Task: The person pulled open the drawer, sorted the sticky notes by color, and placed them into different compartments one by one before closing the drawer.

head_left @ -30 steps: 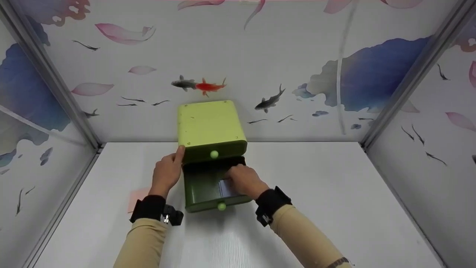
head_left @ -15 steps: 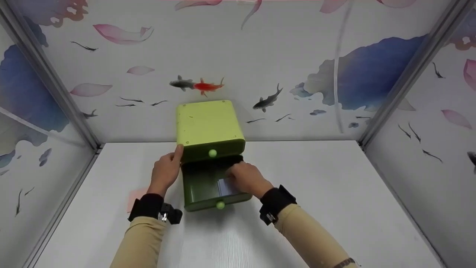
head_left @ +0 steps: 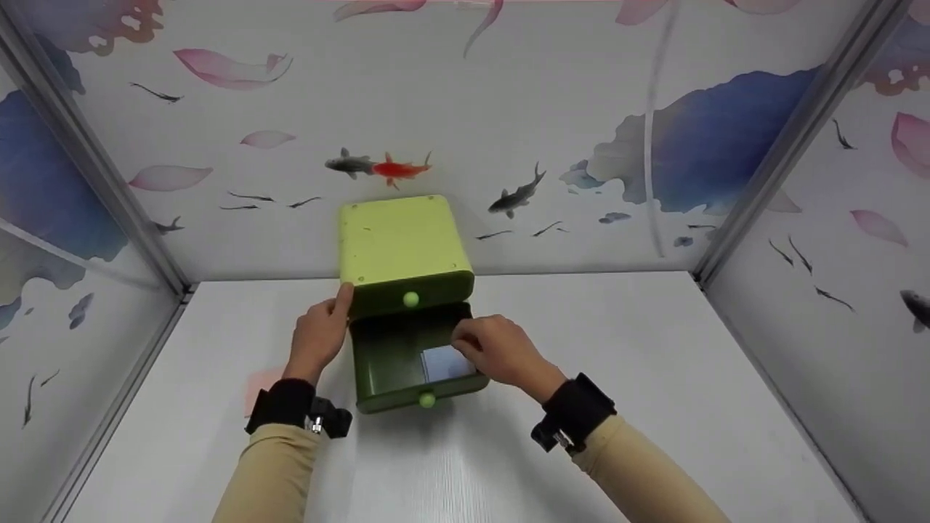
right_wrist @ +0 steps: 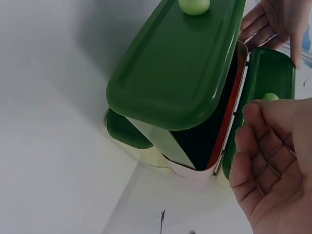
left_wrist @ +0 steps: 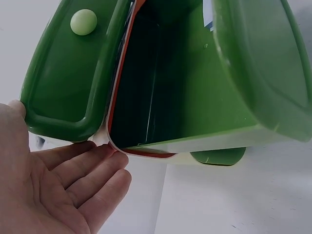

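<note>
A small green chest of drawers (head_left: 399,240) stands against the back wall, its upper drawer (head_left: 381,296) closed. Below that, a green drawer (head_left: 385,359) is pulled out, with a light blue pad of paper (head_left: 442,363) lying flat near its front right. My left hand (head_left: 318,338) rests against the chest's left side, thumb at the front edge, fingers nearly straight in the left wrist view. Above the drawer's right rim is my right hand (head_left: 505,352), fingers loosely curled. Nothing shows between thumb and fingers (right_wrist: 251,117) in the right wrist view.
A pink paper (head_left: 260,385) lies on the white table (head_left: 617,392), partly hidden by the left wrist. Another green front (right_wrist: 129,129) shows beneath the pulled-out drawer. Printed panels with fish and petals enclose the table at the back and both sides.
My right hand has come up and to the right, off the light blue pad, so more of the pad shows. My left hand keeps its place on the chest. The head view has shifted slightly.
</note>
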Available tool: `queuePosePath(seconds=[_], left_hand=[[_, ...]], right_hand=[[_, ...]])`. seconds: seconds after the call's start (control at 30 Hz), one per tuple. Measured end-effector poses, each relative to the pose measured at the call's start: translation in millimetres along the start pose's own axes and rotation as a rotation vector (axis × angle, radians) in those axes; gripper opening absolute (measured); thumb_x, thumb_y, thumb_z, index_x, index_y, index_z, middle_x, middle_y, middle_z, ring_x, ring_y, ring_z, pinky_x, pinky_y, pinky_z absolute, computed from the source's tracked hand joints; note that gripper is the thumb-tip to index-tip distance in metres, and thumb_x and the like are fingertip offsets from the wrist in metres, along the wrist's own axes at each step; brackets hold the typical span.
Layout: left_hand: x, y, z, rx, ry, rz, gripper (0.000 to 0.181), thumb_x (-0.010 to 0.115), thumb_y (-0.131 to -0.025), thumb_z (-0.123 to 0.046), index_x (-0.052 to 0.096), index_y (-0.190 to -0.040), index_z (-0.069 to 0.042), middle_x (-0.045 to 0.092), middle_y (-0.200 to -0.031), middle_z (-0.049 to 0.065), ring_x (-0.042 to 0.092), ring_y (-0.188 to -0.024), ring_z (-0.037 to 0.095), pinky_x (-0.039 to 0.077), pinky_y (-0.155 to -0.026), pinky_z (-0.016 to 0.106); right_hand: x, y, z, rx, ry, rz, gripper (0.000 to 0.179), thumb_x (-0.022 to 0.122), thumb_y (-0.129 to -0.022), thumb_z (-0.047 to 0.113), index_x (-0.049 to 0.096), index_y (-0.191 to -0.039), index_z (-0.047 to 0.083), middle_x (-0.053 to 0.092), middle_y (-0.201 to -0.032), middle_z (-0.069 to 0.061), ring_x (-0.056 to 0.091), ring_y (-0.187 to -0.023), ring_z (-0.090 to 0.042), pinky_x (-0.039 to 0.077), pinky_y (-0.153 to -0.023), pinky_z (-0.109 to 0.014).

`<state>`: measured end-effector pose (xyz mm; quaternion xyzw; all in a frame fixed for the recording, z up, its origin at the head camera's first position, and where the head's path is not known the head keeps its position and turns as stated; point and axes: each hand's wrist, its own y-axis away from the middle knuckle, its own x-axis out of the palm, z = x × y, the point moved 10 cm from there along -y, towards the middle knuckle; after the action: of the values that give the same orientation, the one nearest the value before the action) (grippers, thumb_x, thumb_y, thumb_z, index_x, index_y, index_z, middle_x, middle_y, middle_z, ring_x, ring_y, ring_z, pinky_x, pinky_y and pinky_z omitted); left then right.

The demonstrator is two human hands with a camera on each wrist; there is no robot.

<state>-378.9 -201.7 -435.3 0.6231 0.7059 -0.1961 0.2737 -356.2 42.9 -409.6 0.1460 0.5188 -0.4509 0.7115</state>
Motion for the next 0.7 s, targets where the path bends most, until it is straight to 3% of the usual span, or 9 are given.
queuePosePath(seconds=[0.2,0.4,0.5,0.6,0.7], left_hand=[[0.4,-0.7,0.8,-0.008,-0.015,0.010,0.088,0.017,-0.095,-0.074,0.058,-0.133,-0.005,0.064,-0.122,0.019,0.060,-0.113,0.034,0.045,-0.095,0.049],[-0.9,-0.8,1.6,-0.011,-0.005,0.005,0.089,0.018,-0.094,-0.074,0.061,-0.128,-0.004,0.064,-0.122,0.019,0.060,-0.112,0.034,0.045,-0.094,0.048],[-0.2,-0.7,1.6,-0.009,0.002,0.015,0.090,0.018,-0.094,-0.075,0.056,-0.136,-0.004,0.062,-0.127,0.020,0.058,-0.118,0.035,0.044,-0.099,0.051],[0.6,-0.7,1.9,-0.010,0.000,0.018,0.091,0.018,-0.094,-0.075,0.052,-0.140,-0.004,0.062,-0.129,0.020,0.057,-0.120,0.036,0.043,-0.101,0.052],[0.7,-0.9,1.4,-0.008,-0.002,0.013,0.090,0.019,-0.094,-0.074,0.053,-0.138,-0.004,0.062,-0.128,0.020,0.058,-0.119,0.036,0.044,-0.100,0.052]], right_hand=[[4,23.3,20,-0.075,0.003,-0.002,0.014,0.060,-0.098,0.020,0.072,-0.094,0.016,0.064,-0.070,0.006,0.048,-0.058,-0.001,0.041,-0.058,-0.019],[38,51.1,40,-0.138,0.046,0.066,0.018,0.059,-0.098,0.025,0.072,-0.088,0.019,0.065,-0.069,0.006,0.050,-0.056,0.001,0.039,-0.055,-0.016],[63,59.9,36,-0.088,0.067,0.099,0.029,0.057,-0.099,0.027,0.065,-0.073,0.020,0.051,-0.056,0.009,0.039,-0.049,0.000,0.030,-0.049,-0.016],[88,63.7,22,0.033,0.036,0.141,0.040,0.053,-0.101,0.031,0.051,-0.063,0.019,0.033,-0.051,0.010,0.028,-0.046,-0.002,0.022,-0.046,-0.019],[106,64.0,7,0.164,-0.084,0.159,0.037,0.050,-0.102,0.036,0.055,-0.069,0.020,0.037,-0.053,0.014,0.032,-0.048,0.000,0.026,-0.047,-0.020]])
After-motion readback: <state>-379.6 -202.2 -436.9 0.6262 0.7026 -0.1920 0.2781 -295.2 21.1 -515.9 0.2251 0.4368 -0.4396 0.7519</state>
